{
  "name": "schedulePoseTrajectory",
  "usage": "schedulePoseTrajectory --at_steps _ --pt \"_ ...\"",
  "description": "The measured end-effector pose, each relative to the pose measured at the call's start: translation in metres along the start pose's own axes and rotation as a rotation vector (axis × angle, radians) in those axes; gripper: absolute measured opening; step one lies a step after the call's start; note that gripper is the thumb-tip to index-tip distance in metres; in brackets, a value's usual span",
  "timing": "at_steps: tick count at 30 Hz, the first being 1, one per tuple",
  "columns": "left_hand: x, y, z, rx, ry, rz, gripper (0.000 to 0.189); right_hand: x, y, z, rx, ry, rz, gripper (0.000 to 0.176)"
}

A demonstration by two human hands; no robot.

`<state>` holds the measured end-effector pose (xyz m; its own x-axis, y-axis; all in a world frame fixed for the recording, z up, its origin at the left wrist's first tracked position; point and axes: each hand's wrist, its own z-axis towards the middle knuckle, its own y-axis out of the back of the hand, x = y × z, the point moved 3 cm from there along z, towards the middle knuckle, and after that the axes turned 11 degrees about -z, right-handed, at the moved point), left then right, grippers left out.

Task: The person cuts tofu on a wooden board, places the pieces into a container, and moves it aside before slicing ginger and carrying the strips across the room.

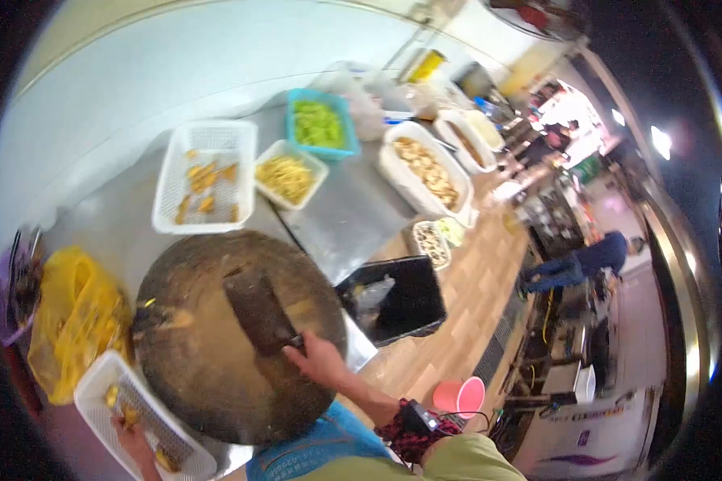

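My right hand point(321, 362) is closed round the handle of a cleaver point(261, 313). The cleaver's broad dark blade lies over a large round wooden chopping block point(208, 377). At the lower left, my left hand point(136, 450) reaches into a white perforated basket point(94, 393). Its fingers are curled against a yellow-brown food piece point(130, 415), whose kind I cannot make out; the grip is partly hidden. More such pieces lie in the basket, and a few small bits rest on the block.
Beyond the block stand a white basket point(166, 188) with brown pieces, a tub of yellow shreds point(285, 179), a turquoise basket of chopped greens point(317, 124) and a tub of pale slices point(425, 171). A black bin point(409, 301) is at right, a yellow bag point(76, 313) at left. A person point(578, 267) stands farther off.
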<state>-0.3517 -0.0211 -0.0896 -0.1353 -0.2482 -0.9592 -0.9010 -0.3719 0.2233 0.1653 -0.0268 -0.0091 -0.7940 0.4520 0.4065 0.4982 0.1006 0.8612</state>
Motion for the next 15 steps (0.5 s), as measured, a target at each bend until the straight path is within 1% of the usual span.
schedulePoseTrajectory --at_steps 1,3,5,6,8,9,10,12,13,14,15 --pt "0.003 0.008 0.005 -0.099 0.077 -0.275 0.042 0.004 0.003 0.0 0.006 0.012 0.04 0.045" --pt "-0.032 0.014 0.009 0.183 0.051 -0.112 0.034 0.013 0.025 -0.001 -0.012 0.018 0.082 0.044" --pt "-0.057 0.012 0.007 0.027 0.32 -0.201 0.033 0.026 0.047 -0.001 0.27 -0.041 0.336 0.04" --pt "-0.063 0.008 0.008 0.044 0.31 -0.212 0.033 0.019 0.047 0.002 0.247 -0.044 0.337 0.04" --pt "-0.076 0.008 0.007 0.09 0.207 -0.317 0.034 0.004 0.025 0.006 0.343 0.019 0.762 0.035" --pt "-0.099 -0.008 0.0 0.17 0.156 -0.334 0.037 -0.002 0.017 0.013 0.407 0.047 0.765 0.032" --pt "-0.114 -0.024 -0.007 0.178 0.148 -0.339 0.037 -0.008 0.008 0.015 0.396 0.051 0.766 0.032" --pt "-0.149 -0.065 -0.027 0.388 -0.057 -0.192 0.039 0.0 0.01 0.013 0.426 0.276 0.788 0.034" --pt "-0.183 -0.098 -0.047 0.439 -0.048 -0.167 0.037 0.0 0.003 0.015 0.555 0.196 0.78 0.035" --pt "-0.203 -0.125 -0.063 0.485 -0.035 -0.137 0.036 0.004 0.006 0.012 0.56 0.197 0.783 0.035" --pt "-0.138 -0.134 -0.048 0.384 -0.113 -0.115 0.033 0.007 0.007 0.008 0.531 0.164 0.787 0.034"
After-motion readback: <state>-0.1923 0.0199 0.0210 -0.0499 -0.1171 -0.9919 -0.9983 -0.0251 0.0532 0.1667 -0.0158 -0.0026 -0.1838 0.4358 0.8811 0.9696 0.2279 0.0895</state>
